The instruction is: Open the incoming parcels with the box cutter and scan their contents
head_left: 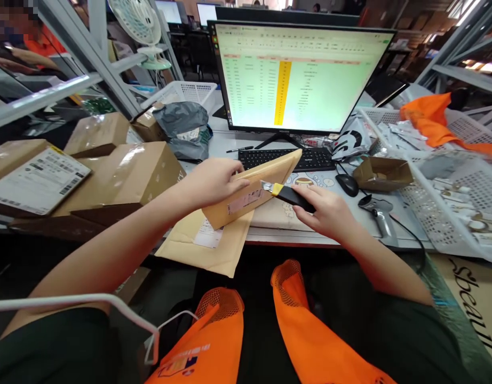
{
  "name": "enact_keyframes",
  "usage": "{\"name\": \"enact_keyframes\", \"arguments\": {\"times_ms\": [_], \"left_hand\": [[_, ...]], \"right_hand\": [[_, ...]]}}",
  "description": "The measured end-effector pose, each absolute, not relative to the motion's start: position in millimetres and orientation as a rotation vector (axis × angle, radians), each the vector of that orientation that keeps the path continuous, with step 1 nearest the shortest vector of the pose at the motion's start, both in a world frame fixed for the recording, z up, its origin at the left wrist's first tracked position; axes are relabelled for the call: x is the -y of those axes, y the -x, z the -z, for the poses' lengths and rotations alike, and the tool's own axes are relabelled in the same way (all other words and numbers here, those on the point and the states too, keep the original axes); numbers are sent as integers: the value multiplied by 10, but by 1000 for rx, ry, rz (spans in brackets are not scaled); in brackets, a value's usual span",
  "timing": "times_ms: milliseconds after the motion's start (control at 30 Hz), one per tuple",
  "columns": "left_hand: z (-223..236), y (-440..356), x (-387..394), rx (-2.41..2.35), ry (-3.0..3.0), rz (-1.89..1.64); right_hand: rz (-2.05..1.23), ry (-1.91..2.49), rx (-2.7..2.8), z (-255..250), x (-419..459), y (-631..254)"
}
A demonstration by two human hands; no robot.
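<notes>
My left hand (222,182) grips the left end of a tan padded envelope (266,173), tilted up above the desk edge with a white label on its near face. My right hand (324,205) is closed around the black handle of a utility knife (290,195) with a yellow collar. Its blade end points left and lies at the envelope's face; whether it touches, I cannot tell. Beneath, a second padded envelope (225,258) with a white label overhangs the desk's front edge.
Cardboard boxes (137,176) and a grey plastic parcel (185,128) crowd the left. Behind the envelope are a keyboard (314,159) and a monitor (302,80). To the right are a mouse (347,184), a small open box (384,173), a barcode scanner (380,216) and white baskets (442,224).
</notes>
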State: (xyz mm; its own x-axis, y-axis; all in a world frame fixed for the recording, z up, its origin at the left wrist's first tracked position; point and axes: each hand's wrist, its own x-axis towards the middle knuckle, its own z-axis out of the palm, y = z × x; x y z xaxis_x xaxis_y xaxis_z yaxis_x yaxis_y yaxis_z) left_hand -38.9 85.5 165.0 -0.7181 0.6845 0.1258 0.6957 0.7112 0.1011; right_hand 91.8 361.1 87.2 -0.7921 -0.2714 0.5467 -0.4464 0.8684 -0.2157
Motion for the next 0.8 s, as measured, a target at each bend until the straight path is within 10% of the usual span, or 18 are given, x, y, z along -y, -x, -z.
{"name": "enact_keyframes", "arguments": {"times_ms": [433,800], "left_hand": [[-1566,304,-571,2686,1267,-54],[-1995,614,-1143,3046,1184,-310]], "right_hand": [[-256,-175,2615,-967,-4246,-591],[-246,552,2922,213,-4659,-767]]}}
